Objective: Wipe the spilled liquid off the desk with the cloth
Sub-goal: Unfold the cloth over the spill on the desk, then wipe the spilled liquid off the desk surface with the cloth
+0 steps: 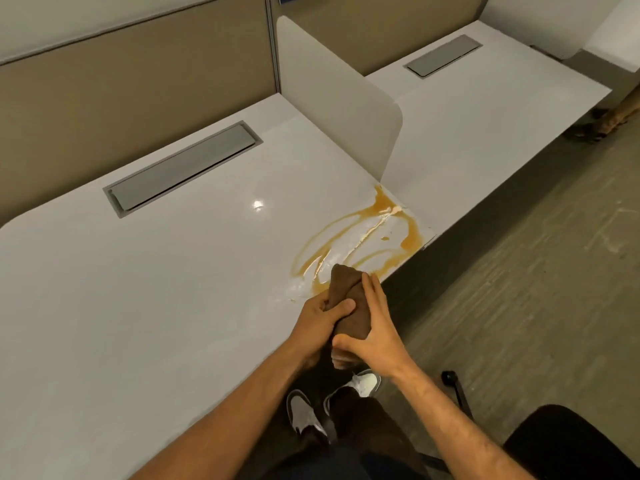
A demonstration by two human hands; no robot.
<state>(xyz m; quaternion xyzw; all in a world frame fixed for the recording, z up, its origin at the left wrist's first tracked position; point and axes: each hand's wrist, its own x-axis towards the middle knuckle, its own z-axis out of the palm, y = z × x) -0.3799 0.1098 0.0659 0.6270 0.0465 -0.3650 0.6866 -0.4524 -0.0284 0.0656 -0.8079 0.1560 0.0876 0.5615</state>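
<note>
An orange-brown spill [360, 240] lies in streaks and loops on the white desk [138, 289], near its front right corner beside the divider. A brown cloth [346, 292], bunched into a roll, is gripped by both hands above the desk's front edge, just short of the spill. My left hand [322, 320] grips the cloth from the left with the thumb over it. My right hand [370, 327] wraps it from the right, fingers stretched along its side. The cloth's lower end is hidden behind my right hand.
A white divider panel [332, 98] stands at the desk's right end, with a second desk [485, 109] beyond it. A grey cable flap [183, 168] is set into the desk's back. A black chair [571, 445] is at lower right. My shoes [304, 410] are on the floor.
</note>
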